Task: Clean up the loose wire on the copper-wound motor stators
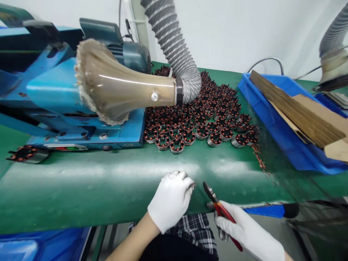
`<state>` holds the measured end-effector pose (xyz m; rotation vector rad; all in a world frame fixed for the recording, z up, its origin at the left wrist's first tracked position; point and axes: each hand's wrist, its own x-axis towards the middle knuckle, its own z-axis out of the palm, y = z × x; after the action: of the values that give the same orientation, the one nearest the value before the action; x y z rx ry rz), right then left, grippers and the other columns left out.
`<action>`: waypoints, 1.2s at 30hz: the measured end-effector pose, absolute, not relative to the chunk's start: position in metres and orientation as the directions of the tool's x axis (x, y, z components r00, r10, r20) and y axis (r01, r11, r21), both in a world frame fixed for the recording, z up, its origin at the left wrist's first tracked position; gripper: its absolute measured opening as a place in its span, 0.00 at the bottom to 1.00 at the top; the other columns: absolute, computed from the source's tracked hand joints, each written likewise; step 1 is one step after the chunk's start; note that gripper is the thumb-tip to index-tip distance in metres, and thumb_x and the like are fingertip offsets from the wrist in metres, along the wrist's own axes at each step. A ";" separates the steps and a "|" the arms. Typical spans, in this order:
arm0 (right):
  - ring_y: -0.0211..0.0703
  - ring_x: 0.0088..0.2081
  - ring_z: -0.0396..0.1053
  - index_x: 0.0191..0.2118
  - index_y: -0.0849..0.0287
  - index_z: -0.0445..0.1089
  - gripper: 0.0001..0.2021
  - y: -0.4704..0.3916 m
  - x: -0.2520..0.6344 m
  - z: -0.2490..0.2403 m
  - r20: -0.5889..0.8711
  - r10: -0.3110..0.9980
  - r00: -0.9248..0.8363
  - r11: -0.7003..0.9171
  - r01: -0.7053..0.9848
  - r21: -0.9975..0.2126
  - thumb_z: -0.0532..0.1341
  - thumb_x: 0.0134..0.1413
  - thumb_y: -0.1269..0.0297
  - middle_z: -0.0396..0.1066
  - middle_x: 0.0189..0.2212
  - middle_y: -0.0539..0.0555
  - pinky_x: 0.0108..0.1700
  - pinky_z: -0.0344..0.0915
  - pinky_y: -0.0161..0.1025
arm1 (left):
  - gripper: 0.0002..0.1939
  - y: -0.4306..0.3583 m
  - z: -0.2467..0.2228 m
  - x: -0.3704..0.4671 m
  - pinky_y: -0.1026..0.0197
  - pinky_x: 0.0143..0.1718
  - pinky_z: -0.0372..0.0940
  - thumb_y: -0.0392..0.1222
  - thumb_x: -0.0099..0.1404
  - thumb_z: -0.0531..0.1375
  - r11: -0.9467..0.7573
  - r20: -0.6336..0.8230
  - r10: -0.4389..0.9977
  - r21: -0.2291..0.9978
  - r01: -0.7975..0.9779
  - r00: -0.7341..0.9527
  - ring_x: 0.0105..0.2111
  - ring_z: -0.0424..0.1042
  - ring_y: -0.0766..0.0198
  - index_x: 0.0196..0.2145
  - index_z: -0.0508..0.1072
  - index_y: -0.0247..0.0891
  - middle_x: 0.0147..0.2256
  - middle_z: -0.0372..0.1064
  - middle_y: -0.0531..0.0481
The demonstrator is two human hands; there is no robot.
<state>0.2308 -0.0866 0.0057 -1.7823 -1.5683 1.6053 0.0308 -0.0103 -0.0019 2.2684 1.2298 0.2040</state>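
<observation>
My left hand (172, 201), in a white glove, rests over the green table with its fingers curled closed. A dark spot shows at its fingertips, but I cannot make out what, if anything, is inside. My right hand (239, 228), also gloved, is wrapped round red-handled cutting pliers (225, 212). Their dark jaws point up and left, a short gap away from my left hand. Beyond both hands stand many motor stators (177, 145), metal rings with copper windings and black inserts, crowded together on the green table (108, 192).
A blue machine (54, 87) with a translucent hood (122, 83) and grey hose (174, 40) fills the left. One stator (28, 154) lies before it. At right, cardboard sheets (299, 108) lie in a blue bin (265, 112); copper scraps (260, 159) are scattered beside it.
</observation>
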 end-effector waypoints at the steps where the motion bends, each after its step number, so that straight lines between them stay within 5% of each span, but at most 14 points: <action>1: 0.51 0.37 0.65 0.40 0.62 0.66 0.15 -0.088 0.228 0.007 -0.543 0.812 -0.214 -0.376 0.520 -0.767 0.53 0.53 0.57 0.68 0.34 0.56 0.42 0.62 0.44 | 0.10 -0.010 -0.002 0.031 0.58 0.37 0.57 0.39 0.66 0.48 -0.435 -0.122 0.811 0.530 0.728 0.573 0.36 0.63 0.61 0.33 0.69 0.41 0.33 0.63 0.51; 11: 0.49 0.36 0.65 0.35 0.60 0.66 0.11 -0.085 0.203 -0.006 -0.506 0.840 -0.194 -0.370 0.477 -0.797 0.54 0.55 0.57 0.68 0.31 0.53 0.40 0.63 0.40 | 0.10 -0.010 -0.003 0.029 0.58 0.39 0.58 0.39 0.65 0.48 -0.448 -0.128 0.805 0.509 0.735 0.580 0.37 0.62 0.60 0.33 0.69 0.41 0.33 0.62 0.49; 17: 0.46 0.32 0.65 0.38 0.62 0.64 0.15 -0.076 0.211 -0.002 -0.433 0.901 -0.014 -0.376 0.474 -0.797 0.50 0.58 0.54 0.67 0.28 0.53 0.36 0.62 0.39 | 0.10 -0.011 -0.006 0.028 0.58 0.35 0.58 0.38 0.65 0.48 -0.474 -0.105 0.801 0.492 0.731 0.589 0.35 0.63 0.60 0.33 0.69 0.42 0.32 0.63 0.51; 19: 0.47 0.31 0.65 0.42 0.61 0.64 0.15 -0.065 0.220 -0.001 -0.330 0.940 0.091 -0.309 0.637 -0.706 0.50 0.58 0.55 0.67 0.28 0.53 0.35 0.61 0.40 | 0.10 -0.012 -0.008 0.028 0.58 0.36 0.58 0.38 0.65 0.48 -0.482 -0.072 0.809 0.485 0.730 0.583 0.35 0.63 0.60 0.34 0.69 0.42 0.32 0.63 0.50; 22: 0.52 0.35 0.65 0.46 0.62 0.63 0.16 -0.045 0.228 -0.012 -0.065 0.981 0.183 -0.194 0.896 -0.399 0.52 0.57 0.57 0.67 0.34 0.59 0.38 0.60 0.45 | 0.10 -0.014 -0.010 0.030 0.57 0.35 0.58 0.37 0.65 0.48 -0.481 -0.038 0.828 0.465 0.743 0.560 0.34 0.64 0.59 0.33 0.69 0.41 0.31 0.64 0.49; 24: 0.57 0.38 0.64 0.48 0.66 0.63 0.18 -0.031 0.229 -0.026 0.101 0.979 0.174 -0.151 0.967 -0.207 0.53 0.57 0.58 0.66 0.36 0.63 0.40 0.60 0.49 | 0.10 -0.013 -0.012 0.031 0.57 0.35 0.59 0.36 0.64 0.49 -0.477 -0.030 0.838 0.447 0.757 0.546 0.33 0.65 0.59 0.32 0.70 0.41 0.30 0.65 0.50; 26: 0.59 0.40 0.62 0.49 0.68 0.63 0.20 -0.022 0.229 -0.037 0.238 0.962 0.138 -0.105 0.984 -0.145 0.54 0.57 0.57 0.65 0.38 0.65 0.42 0.59 0.52 | 0.10 -0.011 -0.015 0.031 0.56 0.34 0.59 0.35 0.63 0.50 -0.484 -0.012 0.840 0.435 0.760 0.542 0.32 0.66 0.59 0.32 0.71 0.41 0.30 0.65 0.50; 28: 0.58 0.44 0.60 0.49 0.68 0.63 0.19 -0.021 0.230 -0.040 0.381 0.916 0.127 -0.044 0.975 -0.218 0.54 0.58 0.58 0.64 0.41 0.66 0.47 0.56 0.54 | 0.10 -0.008 -0.019 0.029 0.56 0.33 0.60 0.36 0.63 0.50 -0.503 0.024 0.836 0.435 0.747 0.549 0.31 0.67 0.59 0.31 0.71 0.41 0.29 0.66 0.50; 31: 0.53 0.48 0.59 0.48 0.64 0.62 0.15 -0.036 0.221 -0.023 0.497 0.841 0.214 0.065 0.872 -0.485 0.53 0.59 0.62 0.64 0.44 0.63 0.51 0.55 0.51 | 0.09 -0.005 -0.023 0.029 0.54 0.35 0.63 0.41 0.62 0.52 -0.531 0.213 0.844 0.464 0.710 0.492 0.33 0.69 0.57 0.35 0.71 0.40 0.33 0.69 0.48; 34: 0.46 0.47 0.62 0.47 0.57 0.63 0.11 -0.057 0.191 0.005 0.320 0.934 0.156 0.183 0.562 -0.807 0.50 0.61 0.63 0.65 0.44 0.56 0.49 0.61 0.43 | 0.22 -0.010 -0.011 0.035 0.51 0.41 0.65 0.55 0.57 0.55 -0.560 0.458 0.827 0.619 0.551 0.325 0.41 0.69 0.51 0.44 0.68 0.38 0.42 0.69 0.42; 36: 0.44 0.47 0.64 0.49 0.55 0.62 0.13 -0.063 0.163 0.017 0.219 0.975 -0.030 0.210 0.423 -0.881 0.48 0.62 0.62 0.66 0.45 0.54 0.46 0.64 0.39 | 0.27 -0.016 0.007 0.042 0.53 0.37 0.68 0.63 0.52 0.56 -0.400 0.377 0.917 0.855 0.330 0.132 0.37 0.71 0.51 0.40 0.69 0.39 0.39 0.72 0.43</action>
<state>0.1626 -0.0635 0.0173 -1.3503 -1.6018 0.7872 0.0416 -0.0163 0.0070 1.8165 1.2002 1.2633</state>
